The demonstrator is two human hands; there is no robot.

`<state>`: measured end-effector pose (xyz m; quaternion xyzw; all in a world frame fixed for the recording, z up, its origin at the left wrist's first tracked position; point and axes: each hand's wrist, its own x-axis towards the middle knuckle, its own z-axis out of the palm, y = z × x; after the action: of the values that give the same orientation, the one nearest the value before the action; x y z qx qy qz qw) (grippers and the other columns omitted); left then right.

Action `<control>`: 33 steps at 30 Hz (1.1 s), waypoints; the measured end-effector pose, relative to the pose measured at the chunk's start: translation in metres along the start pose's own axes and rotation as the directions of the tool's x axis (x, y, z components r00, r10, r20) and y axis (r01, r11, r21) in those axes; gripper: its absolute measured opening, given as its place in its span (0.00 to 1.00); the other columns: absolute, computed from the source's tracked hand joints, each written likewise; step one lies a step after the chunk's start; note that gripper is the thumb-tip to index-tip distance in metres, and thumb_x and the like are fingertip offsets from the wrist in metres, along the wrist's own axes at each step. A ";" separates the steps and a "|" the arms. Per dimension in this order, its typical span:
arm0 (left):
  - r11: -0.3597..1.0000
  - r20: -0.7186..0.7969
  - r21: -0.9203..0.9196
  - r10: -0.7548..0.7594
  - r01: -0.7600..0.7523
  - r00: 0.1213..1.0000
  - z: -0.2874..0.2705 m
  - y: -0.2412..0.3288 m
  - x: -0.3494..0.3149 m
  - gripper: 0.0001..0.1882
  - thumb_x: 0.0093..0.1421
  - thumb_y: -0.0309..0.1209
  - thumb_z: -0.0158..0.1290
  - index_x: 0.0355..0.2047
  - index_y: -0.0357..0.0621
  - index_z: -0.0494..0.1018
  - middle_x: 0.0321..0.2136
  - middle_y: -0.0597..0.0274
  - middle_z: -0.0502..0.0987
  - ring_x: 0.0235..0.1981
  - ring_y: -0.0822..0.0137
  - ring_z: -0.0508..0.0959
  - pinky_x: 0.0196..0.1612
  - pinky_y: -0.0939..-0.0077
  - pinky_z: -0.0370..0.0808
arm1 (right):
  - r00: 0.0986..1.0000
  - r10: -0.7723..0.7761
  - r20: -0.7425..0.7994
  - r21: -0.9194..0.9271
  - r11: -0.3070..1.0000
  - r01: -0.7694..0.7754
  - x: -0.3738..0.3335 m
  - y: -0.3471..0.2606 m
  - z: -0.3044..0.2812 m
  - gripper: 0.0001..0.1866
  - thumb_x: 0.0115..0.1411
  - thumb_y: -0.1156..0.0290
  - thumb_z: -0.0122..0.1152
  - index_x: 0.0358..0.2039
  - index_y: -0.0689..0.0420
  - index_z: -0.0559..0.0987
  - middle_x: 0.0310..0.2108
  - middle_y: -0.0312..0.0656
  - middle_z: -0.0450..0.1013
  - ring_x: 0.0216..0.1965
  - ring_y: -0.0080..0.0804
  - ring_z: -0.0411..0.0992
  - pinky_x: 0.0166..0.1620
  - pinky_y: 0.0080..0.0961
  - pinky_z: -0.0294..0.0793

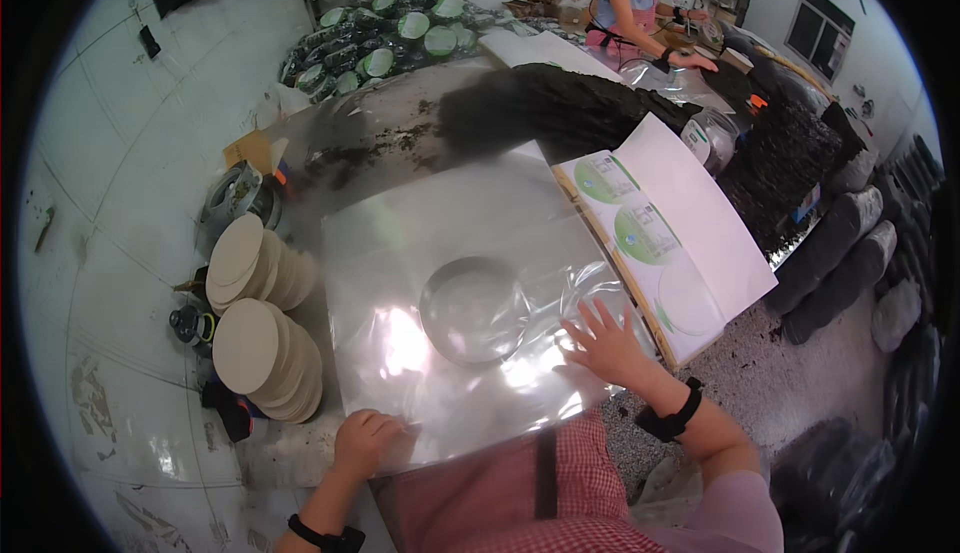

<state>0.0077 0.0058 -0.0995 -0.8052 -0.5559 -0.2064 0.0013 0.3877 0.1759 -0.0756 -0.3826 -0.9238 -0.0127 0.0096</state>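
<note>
A large clear plastic sheet (385, 253) covers the table in front of me, with glare on its near part. Beneath or within the film shows a round ring shape (474, 310); I cannot tell which. My right hand (605, 346) lies spread on the sheet's right side, fingers stretched out. At the near left corner, the fingers of my left hand (366, 441) are curled closed on the sheet's edge. Just right of the sheet stands a wood-edged board (625, 271) with white paper (690, 223) and round green-and-white labels (645, 233).
Two stacks of round beige discs (248, 345) stand left of the sheet. Dark crumbly slabs (560, 103) lie beyond it. Green-labelled wrapped packs (385, 38) pile up at the back. A co-worker (625, 13) works at the far right. Dark wrapped rolls (830, 243) stack at right.
</note>
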 end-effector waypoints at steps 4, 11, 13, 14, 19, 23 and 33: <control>0.998 0.202 0.034 0.047 -0.055 0.978 0.005 0.002 -0.005 0.14 0.43 0.31 0.57 0.34 0.53 0.75 0.35 0.69 0.76 0.37 0.62 0.76 0.40 0.70 0.72 | 0.939 0.027 0.344 -0.036 0.999 -0.015 -0.048 0.018 0.033 0.41 0.55 0.37 0.45 0.63 0.49 0.55 0.61 0.59 0.54 0.58 0.58 0.60 0.50 0.72 0.59; 0.955 0.548 -0.169 -0.114 0.243 0.828 0.010 0.009 -0.035 0.09 0.50 0.32 0.52 0.31 0.49 0.79 0.37 0.64 0.77 0.45 0.56 0.72 0.48 0.63 0.68 | 0.795 -0.170 0.582 0.206 0.977 0.059 -0.030 0.068 0.004 0.34 0.57 0.41 0.48 0.58 0.48 0.64 0.52 0.52 0.66 0.51 0.48 0.68 0.47 0.52 0.70; 0.903 0.633 -0.149 -0.226 0.403 0.741 -0.031 0.015 -0.015 0.11 0.52 0.32 0.51 0.35 0.50 0.78 0.39 0.61 0.77 0.46 0.54 0.72 0.49 0.64 0.69 | 0.723 -0.218 0.656 0.506 0.837 -0.207 0.035 0.118 -0.034 0.20 0.62 0.52 0.49 0.49 0.48 0.74 0.36 0.44 0.76 0.38 0.43 0.74 0.42 0.33 0.73; 0.818 0.702 -0.122 -0.330 0.562 0.632 -0.046 0.015 -0.007 0.13 0.55 0.31 0.51 0.40 0.50 0.78 0.41 0.58 0.76 0.48 0.53 0.72 0.50 0.64 0.69 | 0.893 -0.179 0.414 0.502 0.863 -0.060 0.065 0.165 -0.019 0.16 0.63 0.56 0.50 0.43 0.51 0.77 0.32 0.44 0.77 0.32 0.42 0.75 0.39 0.35 0.73; 0.708 -0.170 0.301 -0.620 0.639 0.766 -0.113 -0.045 0.036 0.21 0.59 0.32 0.48 0.54 0.44 0.68 0.50 0.49 0.71 0.52 0.53 0.70 0.55 0.63 0.65 | 0.735 0.482 -0.477 0.312 0.875 -0.371 0.235 0.342 -0.039 0.40 0.48 0.71 0.61 0.62 0.55 0.56 0.59 0.55 0.59 0.59 0.52 0.58 0.59 0.37 0.60; 0.722 -0.047 0.349 -0.624 0.598 0.780 -0.131 -0.043 0.068 0.22 0.60 0.32 0.48 0.54 0.43 0.67 0.51 0.49 0.70 0.52 0.52 0.70 0.55 0.62 0.65 | 0.689 0.625 -0.368 0.213 0.777 -0.592 0.303 0.336 -0.034 0.48 0.42 0.75 0.61 0.65 0.50 0.52 0.62 0.57 0.53 0.62 0.57 0.53 0.62 0.39 0.57; 0.702 -0.003 0.386 -0.648 0.599 0.762 -0.141 -0.028 0.082 0.23 0.60 0.32 0.48 0.55 0.40 0.66 0.52 0.49 0.69 0.54 0.51 0.69 0.57 0.61 0.64 | 0.518 0.587 -0.622 0.443 0.810 -0.386 0.305 0.407 -0.040 0.25 0.52 0.81 0.48 0.52 0.55 0.71 0.42 0.56 0.73 0.47 0.52 0.71 0.49 0.36 0.70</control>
<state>-0.0399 0.0572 0.0501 -0.5661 -0.8225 -0.0340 0.0435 0.4600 0.6781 -0.0209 -0.5840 -0.6864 -0.0462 0.4309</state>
